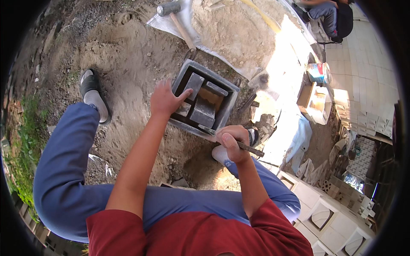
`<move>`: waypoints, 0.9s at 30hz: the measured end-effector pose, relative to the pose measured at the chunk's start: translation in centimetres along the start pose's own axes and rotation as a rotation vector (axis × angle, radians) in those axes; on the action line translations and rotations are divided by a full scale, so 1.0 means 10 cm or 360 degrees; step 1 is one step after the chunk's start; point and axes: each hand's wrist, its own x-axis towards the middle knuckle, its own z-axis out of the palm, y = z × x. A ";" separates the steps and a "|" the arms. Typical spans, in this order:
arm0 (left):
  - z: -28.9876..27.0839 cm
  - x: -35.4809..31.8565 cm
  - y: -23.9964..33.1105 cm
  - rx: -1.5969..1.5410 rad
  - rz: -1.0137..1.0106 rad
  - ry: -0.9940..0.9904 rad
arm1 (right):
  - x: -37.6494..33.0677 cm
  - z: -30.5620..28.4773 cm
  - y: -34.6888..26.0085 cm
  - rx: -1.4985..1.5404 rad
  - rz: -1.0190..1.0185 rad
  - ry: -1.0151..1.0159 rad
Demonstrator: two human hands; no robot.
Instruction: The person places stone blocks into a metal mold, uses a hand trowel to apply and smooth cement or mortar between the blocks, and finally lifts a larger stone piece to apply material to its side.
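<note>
A square grey metal mould [234, 91] sits on the dirt between my feet. Inside it are several grey blocks, among them a long upper-left block [194, 84] and a larger lower block [203, 112], beside a brown inner surface [212, 97]. My left hand [165, 99] lies over the mould's left rim with its fingers apart, the thumb reaching onto the upper-left block. My right hand [233, 139] is closed around a slim tool with a narrow flat tip [206, 129]. That tip is at the mould's lower rim; whether it touches, I cannot tell.
Beyond the mould, a mallet [169, 8] lies with its handle toward it, by a pale sheet with sand [232, 32]. Stacked pale blocks [337, 217] stand at lower right. A bucket [318, 73] and white box [319, 103] are at right; another person [326, 17] sits farther back.
</note>
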 end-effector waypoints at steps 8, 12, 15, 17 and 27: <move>-0.05 0.03 0.05 -0.0134 -0.0030 -0.0161 | -0.08 0.21 0.32 -0.0219 -0.0067 0.0018; -0.09 0.02 0.06 -0.0144 -0.0031 -0.0129 | -0.05 0.18 0.18 -0.0253 -0.0005 -0.0134; -0.13 0.04 0.12 -0.0186 -0.0047 -0.0182 | -0.03 0.18 0.21 -0.0272 -0.0055 -0.0137; -0.13 0.05 0.11 -0.0208 -0.0024 -0.0201 | -0.03 0.18 0.35 -0.0276 0.0046 -0.0153; -0.08 0.04 0.06 -0.0227 0.0049 -0.0192 | 0.04 0.28 0.24 -0.0259 -0.0018 -0.0037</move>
